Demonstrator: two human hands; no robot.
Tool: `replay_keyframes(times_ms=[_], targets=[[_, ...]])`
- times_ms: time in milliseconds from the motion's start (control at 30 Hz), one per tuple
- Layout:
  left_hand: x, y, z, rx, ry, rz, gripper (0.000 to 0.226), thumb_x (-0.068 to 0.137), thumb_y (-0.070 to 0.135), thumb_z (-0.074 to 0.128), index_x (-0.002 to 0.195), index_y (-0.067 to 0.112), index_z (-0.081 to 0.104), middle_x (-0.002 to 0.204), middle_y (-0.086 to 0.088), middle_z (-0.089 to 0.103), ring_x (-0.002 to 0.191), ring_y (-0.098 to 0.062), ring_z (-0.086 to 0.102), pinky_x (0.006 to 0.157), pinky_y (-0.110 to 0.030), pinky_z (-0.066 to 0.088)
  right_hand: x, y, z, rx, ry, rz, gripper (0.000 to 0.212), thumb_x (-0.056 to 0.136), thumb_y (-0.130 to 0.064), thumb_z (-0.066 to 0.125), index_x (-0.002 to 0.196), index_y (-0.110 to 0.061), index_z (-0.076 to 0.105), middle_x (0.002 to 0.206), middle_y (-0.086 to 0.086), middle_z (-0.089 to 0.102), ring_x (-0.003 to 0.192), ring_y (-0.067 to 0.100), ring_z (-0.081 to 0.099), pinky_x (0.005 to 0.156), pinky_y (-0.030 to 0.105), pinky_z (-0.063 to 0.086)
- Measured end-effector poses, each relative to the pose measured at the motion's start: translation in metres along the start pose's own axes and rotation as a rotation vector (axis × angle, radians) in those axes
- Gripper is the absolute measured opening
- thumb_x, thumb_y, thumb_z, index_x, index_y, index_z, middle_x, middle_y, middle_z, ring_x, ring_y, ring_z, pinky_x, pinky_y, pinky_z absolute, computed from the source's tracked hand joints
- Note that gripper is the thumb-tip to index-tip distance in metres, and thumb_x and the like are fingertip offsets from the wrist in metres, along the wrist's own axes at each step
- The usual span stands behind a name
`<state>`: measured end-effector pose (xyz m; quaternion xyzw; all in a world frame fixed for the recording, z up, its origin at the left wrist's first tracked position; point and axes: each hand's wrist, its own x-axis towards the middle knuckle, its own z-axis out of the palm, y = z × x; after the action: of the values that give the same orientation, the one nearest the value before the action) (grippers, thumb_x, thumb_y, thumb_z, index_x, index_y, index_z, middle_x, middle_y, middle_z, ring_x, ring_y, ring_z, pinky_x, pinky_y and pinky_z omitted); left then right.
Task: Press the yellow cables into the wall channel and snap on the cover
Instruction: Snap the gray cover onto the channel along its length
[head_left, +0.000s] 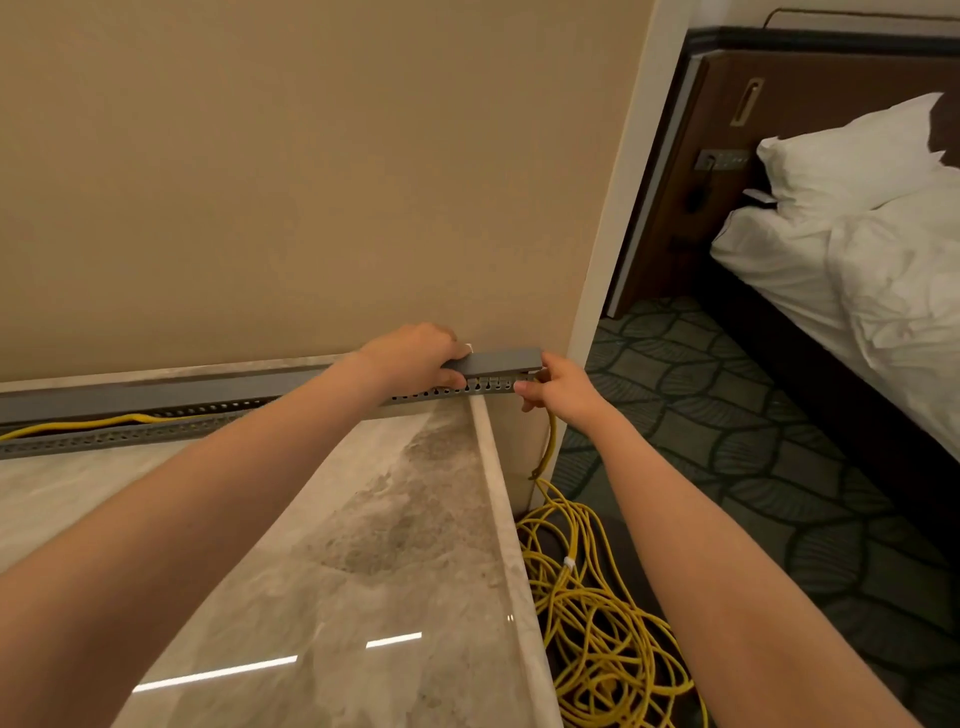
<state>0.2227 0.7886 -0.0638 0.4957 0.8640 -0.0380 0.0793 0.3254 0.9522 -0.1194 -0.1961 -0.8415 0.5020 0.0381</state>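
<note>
A person's left hand (415, 358) curled round the grey cover (504, 360), holding it just above the right end of the slotted wall channel (104, 440) that ran along the back of the marble bench (363, 519), apparently to line it up for snapping down. The right hand (556, 387) pinched the channel's end, likely steadying it where a cable dropped out. Some yellow cables (78, 423) lay inside the channel to the left; most of their length sat coiled on the floor (727, 415) beside the bench. The cover looked not yet seated.
</note>
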Motion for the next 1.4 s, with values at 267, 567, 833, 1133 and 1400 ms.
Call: replay_keyframes(times_ms=[267,567,833,1133,1400], targets=[[0.000,0.002,-0.007,0.114,-0.127,0.016,0.031,0.099,0.031,0.044,0.111,0.006,0.057,0.097,-0.011,0.057,0.092,-0.027,0.056,0.079,-0.036,0.044,0.003,-0.002,-0.001,-0.003,-0.010,-0.002,0.039,0.090,-0.004,0.057,0.129,-0.006,0.052,0.099,0.016,0.062,0.067,0.014,0.056,0.076,0.028,0.050],[-0.001,-0.001,-0.019,0.216,-0.243,-0.060,0.036,0.096,0.034,0.049,0.109,0.003,0.061,0.085,-0.005,0.050,0.079,-0.022,0.049,0.068,-0.031,0.040,0.003,-0.003,-0.002,0.015,0.016,0.039,0.028,0.087,-0.006,0.062,0.115,-0.004,0.058,0.072,0.010,0.062,0.064,0.014,0.057,0.068,0.020,0.046],[-0.005,-0.001,-0.025,0.281,-0.255,-0.044,0.039,0.097,0.036,0.047,0.112,0.004,0.061,0.090,-0.005,0.048,0.082,-0.023,0.050,0.082,-0.035,0.049,0.003,-0.003,0.001,0.032,0.031,0.020,0.012,0.088,-0.003,0.060,0.094,-0.011,0.054,0.059,0.005,0.052,0.056,0.014,0.050,0.061,0.023,0.044],[0.000,0.019,-0.023,0.268,-0.228,-0.075,0.036,0.096,0.031,0.051,0.113,0.001,0.062,0.109,-0.014,0.062,0.101,-0.030,0.060,0.081,-0.035,0.047,0.005,-0.005,-0.001,0.026,0.017,0.021,0.016,0.086,0.001,0.059,0.094,-0.010,0.051,0.077,0.017,0.056,0.060,0.015,0.049,0.068,0.029,0.042],[0.002,0.020,-0.020,0.167,-0.234,-0.132,0.037,0.099,0.028,0.046,0.118,-0.001,0.058,0.120,-0.017,0.058,0.108,-0.032,0.058,0.089,-0.038,0.046,0.005,-0.004,-0.001,0.049,-0.003,0.027,0.029,0.088,-0.004,0.061,0.117,-0.001,0.057,0.099,0.025,0.066,0.076,0.016,0.060,0.080,0.024,0.044]])
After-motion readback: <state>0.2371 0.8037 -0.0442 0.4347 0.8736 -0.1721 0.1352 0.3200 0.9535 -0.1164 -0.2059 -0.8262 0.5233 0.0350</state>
